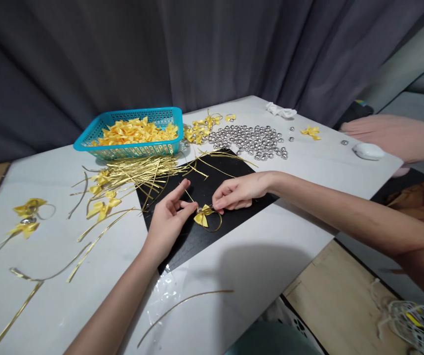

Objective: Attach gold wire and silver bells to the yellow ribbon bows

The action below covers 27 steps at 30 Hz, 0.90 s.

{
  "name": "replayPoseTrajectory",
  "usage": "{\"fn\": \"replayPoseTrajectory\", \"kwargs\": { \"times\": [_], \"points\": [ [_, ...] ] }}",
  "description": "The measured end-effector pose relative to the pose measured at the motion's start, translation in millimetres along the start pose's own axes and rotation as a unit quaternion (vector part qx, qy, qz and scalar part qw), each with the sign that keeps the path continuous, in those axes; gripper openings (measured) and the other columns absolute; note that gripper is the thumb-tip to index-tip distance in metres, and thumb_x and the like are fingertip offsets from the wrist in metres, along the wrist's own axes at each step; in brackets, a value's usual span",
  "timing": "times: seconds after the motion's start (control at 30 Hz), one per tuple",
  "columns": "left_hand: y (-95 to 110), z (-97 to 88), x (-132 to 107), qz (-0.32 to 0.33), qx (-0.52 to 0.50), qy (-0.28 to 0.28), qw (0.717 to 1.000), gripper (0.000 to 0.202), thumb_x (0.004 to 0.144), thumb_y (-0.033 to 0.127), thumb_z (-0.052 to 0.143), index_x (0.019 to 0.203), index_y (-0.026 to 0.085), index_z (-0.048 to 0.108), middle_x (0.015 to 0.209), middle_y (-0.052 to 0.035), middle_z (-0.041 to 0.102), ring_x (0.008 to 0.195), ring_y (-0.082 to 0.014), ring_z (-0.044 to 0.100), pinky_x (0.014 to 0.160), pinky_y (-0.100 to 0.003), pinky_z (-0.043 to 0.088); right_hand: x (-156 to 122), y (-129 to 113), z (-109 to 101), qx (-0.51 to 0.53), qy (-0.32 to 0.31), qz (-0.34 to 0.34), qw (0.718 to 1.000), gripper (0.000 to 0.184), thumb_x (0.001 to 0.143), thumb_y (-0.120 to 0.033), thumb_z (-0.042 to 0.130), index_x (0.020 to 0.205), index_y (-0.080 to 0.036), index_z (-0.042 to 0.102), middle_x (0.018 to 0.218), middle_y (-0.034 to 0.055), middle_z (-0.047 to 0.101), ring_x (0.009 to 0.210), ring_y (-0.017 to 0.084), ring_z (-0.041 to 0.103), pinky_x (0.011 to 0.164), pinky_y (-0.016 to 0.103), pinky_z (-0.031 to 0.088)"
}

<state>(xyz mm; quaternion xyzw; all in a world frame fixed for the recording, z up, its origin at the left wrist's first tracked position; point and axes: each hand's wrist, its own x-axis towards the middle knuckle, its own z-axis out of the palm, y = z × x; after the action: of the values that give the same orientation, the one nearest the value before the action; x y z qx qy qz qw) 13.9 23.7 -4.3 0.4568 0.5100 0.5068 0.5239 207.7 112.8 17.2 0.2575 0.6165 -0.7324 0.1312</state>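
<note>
Over a black mat (pixel 193 241), both my hands work on one yellow ribbon bow (pixel 202 217). My left hand (pixel 171 214) is closed, its thumb and a finger pinching the bow's left side, where a thin gold tie sticks up. From the right, my right hand (pixel 236 193) pinches the gold twist tie (pixel 220 223), which curves in a loop below the fingers. The exact spot of the right pinch is partly hidden by the fingers. A small silver piece shows at the bow's middle.
A blue basket (pixel 126 150) of yellow bows stands at the back left, with gold twist ties (pixel 141 170) before it. Silver beads (pixel 256 140) lie scattered behind the mat. More bows (pixel 102 207) rest at left. A white dish-like object (pixel 368 151) sits near the right edge.
</note>
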Motion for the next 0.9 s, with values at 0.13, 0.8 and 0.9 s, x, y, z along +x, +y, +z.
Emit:
{"fn": "replayPoseTrajectory", "kwargs": {
  "times": [0.13, 0.8, 0.9],
  "points": [
    [-0.3, -0.2, 0.5, 0.002, -0.001, 0.000, 1.000, 0.064, 0.063, 0.019, 0.074, 0.125, 0.020, 0.057, 0.138, -0.0123, 0.050, 0.063, -0.0054, 0.054, 0.066, -0.023, 0.050, 0.6, -0.2, 0.2, 0.000, -0.003, 0.000, 1.000, 0.038, 0.084, -0.049, 0.057, 0.077, -0.013, 0.048, 0.047, -0.0123, 0.021, 0.035, 0.001, 0.014, 0.032, 0.015, 0.010],
    [-0.5, 0.6, 0.2, 0.000, -0.005, 0.011, 1.000, 0.066, 0.062, 0.019, 0.075, 0.125, 0.018, 0.057, 0.137, -0.0123, 0.051, 0.064, -0.0057, 0.056, 0.066, -0.022, 0.050, 1.0, -2.4, -0.6, -0.019, 0.006, 0.016, 1.000, 0.038, 0.082, -0.049, 0.059, 0.075, -0.013, 0.049, 0.045, -0.0119, 0.024, 0.036, 0.001, 0.017, 0.031, 0.013, 0.013],
    [-1.4, 0.7, 0.2, 0.004, -0.008, 0.014, 1.000, 0.066, 0.061, 0.019, 0.076, 0.124, 0.018, 0.057, 0.136, -0.0123, 0.052, 0.063, -0.0057, 0.055, 0.065, -0.022, 0.050, 1.1, -2.0, -0.6, -0.012, 0.008, 0.011, 1.000, 0.038, 0.081, -0.049, 0.060, 0.074, -0.013, 0.049, 0.045, -0.0119, 0.024, 0.036, 0.001, 0.017, 0.031, 0.013, 0.013]
  ]
}}
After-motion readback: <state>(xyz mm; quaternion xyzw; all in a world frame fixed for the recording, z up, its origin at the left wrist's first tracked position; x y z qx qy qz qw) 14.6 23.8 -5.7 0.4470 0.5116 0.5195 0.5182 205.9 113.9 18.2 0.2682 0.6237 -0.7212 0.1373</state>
